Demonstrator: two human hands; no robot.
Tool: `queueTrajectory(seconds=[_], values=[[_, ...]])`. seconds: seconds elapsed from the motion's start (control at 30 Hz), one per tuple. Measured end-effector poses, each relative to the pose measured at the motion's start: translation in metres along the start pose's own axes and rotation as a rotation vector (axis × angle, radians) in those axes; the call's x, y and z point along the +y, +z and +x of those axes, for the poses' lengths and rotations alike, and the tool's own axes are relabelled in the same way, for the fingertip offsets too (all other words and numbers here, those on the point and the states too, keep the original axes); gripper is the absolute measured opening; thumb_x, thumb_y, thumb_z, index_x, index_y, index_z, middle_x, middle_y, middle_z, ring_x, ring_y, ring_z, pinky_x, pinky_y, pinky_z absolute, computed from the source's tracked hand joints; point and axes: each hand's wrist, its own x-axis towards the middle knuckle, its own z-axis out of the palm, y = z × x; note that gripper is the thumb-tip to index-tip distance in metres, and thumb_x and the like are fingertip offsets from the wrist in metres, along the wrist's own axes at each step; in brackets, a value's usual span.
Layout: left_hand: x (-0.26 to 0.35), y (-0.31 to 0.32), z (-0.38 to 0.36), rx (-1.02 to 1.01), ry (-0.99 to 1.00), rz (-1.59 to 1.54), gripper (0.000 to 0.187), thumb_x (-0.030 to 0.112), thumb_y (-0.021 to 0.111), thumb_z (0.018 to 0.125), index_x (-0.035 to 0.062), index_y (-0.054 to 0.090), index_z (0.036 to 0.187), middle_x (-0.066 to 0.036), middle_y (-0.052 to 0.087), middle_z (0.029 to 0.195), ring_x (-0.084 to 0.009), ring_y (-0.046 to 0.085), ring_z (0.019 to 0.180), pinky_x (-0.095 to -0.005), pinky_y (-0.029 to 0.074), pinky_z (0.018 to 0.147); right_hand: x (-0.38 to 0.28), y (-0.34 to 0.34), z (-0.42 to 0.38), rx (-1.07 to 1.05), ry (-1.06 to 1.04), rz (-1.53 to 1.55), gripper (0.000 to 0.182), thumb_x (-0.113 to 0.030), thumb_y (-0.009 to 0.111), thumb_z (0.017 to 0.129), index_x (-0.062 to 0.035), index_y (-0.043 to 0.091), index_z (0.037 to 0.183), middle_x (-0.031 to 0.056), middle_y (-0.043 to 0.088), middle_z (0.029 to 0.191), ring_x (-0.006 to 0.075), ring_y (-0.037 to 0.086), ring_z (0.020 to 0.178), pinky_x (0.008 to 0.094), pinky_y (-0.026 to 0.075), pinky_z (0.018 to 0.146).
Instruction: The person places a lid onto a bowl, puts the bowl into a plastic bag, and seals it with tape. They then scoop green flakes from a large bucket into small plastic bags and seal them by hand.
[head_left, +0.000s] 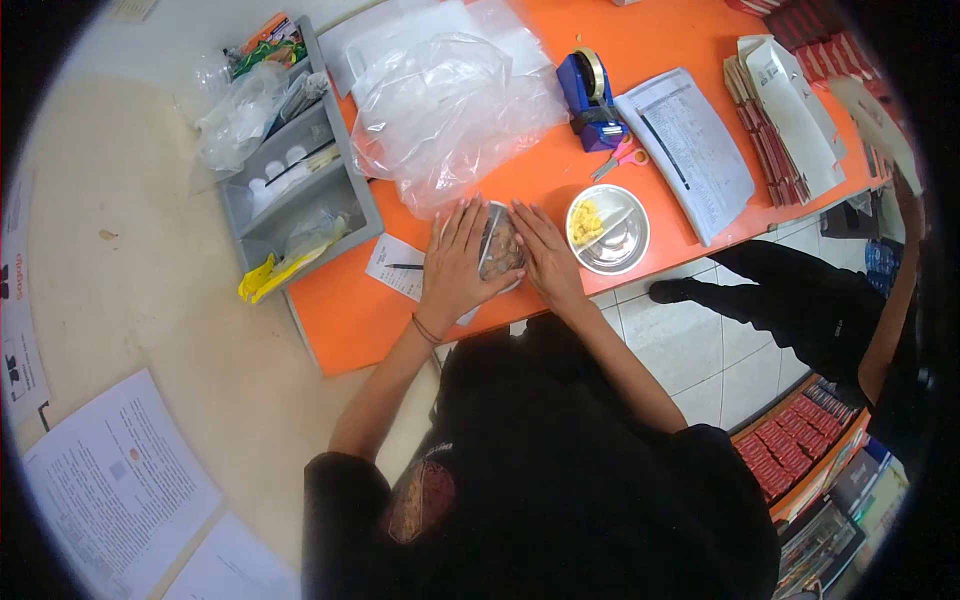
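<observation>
Both my hands lie on a round, clear-covered container (500, 245) with brownish contents, near the front edge of the orange table (340, 325). My left hand (462, 255) rests flat over its left side, fingers stretched out. From the right, my right hand (546, 255) touches its rim, its fingers also straight. The hands cover much of the rim. Just right of them stands a second round divided container (630, 245), uncovered, with yellow food (585, 224) in one compartment. A pencil (404, 266) lies on a printed slip (392, 280) by my left hand.
Clear plastic bags (440, 100) lie behind my hands. A blue tape dispenser (592, 105), pink scissors (625, 153) and bagged papers (690, 150) sit at the back right. A grey divided tray (362, 200) stands left. Another person (790, 290) is at the right.
</observation>
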Motion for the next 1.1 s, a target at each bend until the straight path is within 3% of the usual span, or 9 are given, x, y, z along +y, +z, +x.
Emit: queueTrajectory(seconds=[0.3, 0.37, 0.4, 0.47, 0.57, 0.67, 0.8, 0.87, 1.1], values=[[-0.002, -0.003, 0.002, -0.002, -0.014, -0.022, 0.096, 0.065, 0.064, 0.073, 0.0021, 0.038, 0.141, -0.015, 0.037, 0.147, -0.0315, 0.034, 0.136, -0.0507, 0.019, 0.114, 0.003, 0.002, -0.002, -0.159, 0.114, -0.111, 0.043, -0.027, 0.032, 0.104, -0.0042, 0.044, 0.139, 0.016, 0.045, 0.141, 0.0369, 0.034, 0.137, 0.0422, 0.03, 0.112], [-0.002, 0.0, 0.002, 0.04, -0.017, -0.062, 0.094, 0.064, 0.065, 0.073, 0.002, 0.039, 0.139, -0.014, 0.039, 0.145, -0.0322, 0.035, 0.135, -0.0509, 0.02, 0.113, 0.008, 0.01, -0.009, -0.112, 0.169, 0.264, 0.046, -0.029, 0.032, 0.105, -0.0057, 0.036, 0.144, 0.0169, 0.038, 0.147, 0.0327, 0.029, 0.14, 0.0387, 0.026, 0.114], [-0.001, 0.001, 0.001, 0.041, -0.016, -0.062, 0.094, 0.064, 0.065, 0.073, 0.002, 0.039, 0.139, -0.014, 0.039, 0.145, -0.0322, 0.035, 0.135, -0.0509, 0.02, 0.113, 0.006, 0.014, -0.016, -0.111, 0.168, 0.263, 0.046, -0.029, 0.032, 0.105, -0.0057, 0.036, 0.144, 0.0169, 0.038, 0.147, 0.0327, 0.029, 0.14, 0.0387, 0.026, 0.114], [0.002, 0.002, 0.001, 0.081, -0.052, -0.055, 0.093, 0.062, 0.067, 0.072, 0.0019, 0.041, 0.138, -0.015, 0.04, 0.144, -0.0325, 0.037, 0.134, -0.0509, 0.021, 0.113, 0.003, 0.021, -0.029, 0.001, 0.374, 0.664, 0.048, -0.026, 0.033, 0.105, -0.0053, 0.029, 0.148, 0.0164, 0.032, 0.151, 0.0294, 0.031, 0.139, 0.0367, 0.021, 0.115], [0.0, 0.009, 0.0, 0.075, -0.073, -0.08, 0.097, 0.064, 0.067, 0.071, 0.0028, 0.039, 0.14, -0.014, 0.038, 0.147, -0.0311, 0.032, 0.138, -0.0531, 0.018, 0.113, 0.002, 0.021, -0.032, -0.006, 0.515, 0.771, 0.05, -0.024, 0.035, 0.104, -0.0043, 0.025, 0.149, 0.0157, 0.026, 0.153, 0.0263, 0.031, 0.139, 0.0357, 0.023, 0.114], [0.002, 0.006, 0.001, 0.074, -0.074, -0.075, 0.096, 0.063, 0.069, 0.071, 0.003, 0.04, 0.14, -0.013, 0.039, 0.147, -0.0313, 0.033, 0.138, -0.0534, 0.018, 0.113, 0.0, 0.019, -0.029, 0.038, 0.641, 0.787, 0.05, -0.024, 0.037, 0.104, -0.0035, 0.026, 0.149, 0.0163, 0.029, 0.152, 0.0267, 0.032, 0.139, 0.0358, 0.025, 0.113], [0.0, 0.008, 0.002, 0.098, -0.074, -0.101, 0.095, 0.062, 0.07, 0.071, 0.0031, 0.04, 0.14, -0.013, 0.04, 0.146, -0.0315, 0.033, 0.137, -0.0535, 0.017, 0.113, -0.005, 0.018, -0.023, 0.059, 0.516, 0.606, 0.049, -0.022, 0.038, 0.103, -0.002, 0.029, 0.147, 0.0186, 0.033, 0.15, 0.028, 0.034, 0.138, 0.0359, 0.027, 0.112], [0.002, 0.008, 0.0, 0.075, -0.081, -0.102, 0.096, 0.062, 0.07, 0.071, 0.0025, 0.04, 0.14, -0.013, 0.038, 0.147, -0.0318, 0.031, 0.138, -0.0533, 0.017, 0.113, -0.008, 0.017, -0.023, 0.073, 0.454, 0.582, 0.045, -0.021, 0.04, 0.102, -0.0011, 0.037, 0.143, 0.0214, 0.038, 0.146, 0.0303, 0.037, 0.136, 0.0363, 0.03, 0.11], [-0.007, 0.004, -0.002, -0.022, -0.067, -0.139, 0.103, 0.064, 0.07, 0.069, -0.0005, 0.036, 0.141, -0.016, 0.033, 0.149, -0.035, 0.026, 0.14, -0.0528, 0.018, 0.114, -0.009, 0.012, -0.026, 0.127, 0.305, 0.387, 0.039, -0.016, 0.044, 0.101, -0.0019, 0.047, 0.137, 0.0202, 0.048, 0.138, 0.0313, 0.045, 0.13, 0.0375, 0.035, 0.107]])
